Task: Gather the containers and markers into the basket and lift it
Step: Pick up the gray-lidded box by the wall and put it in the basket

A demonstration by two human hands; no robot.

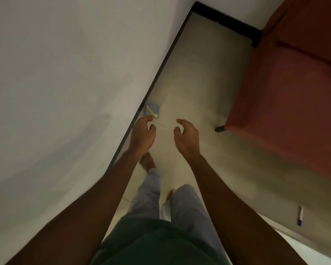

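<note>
Left hand (141,131): fingers loosely curled, holding nothing.
Right hand (186,134): the same, empty.
Container (152,109): at the left hand's 12 o'clock.
Marker (300,216): on the floor, at the right hand's 4 o'clock.

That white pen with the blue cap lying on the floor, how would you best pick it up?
Probably pinch the marker mid-barrel, coming straight down with thumb and finger on its long sides. It lies flat on the floor, slim, with bare floor on both sides, so only those sides offer purchase.
</note>
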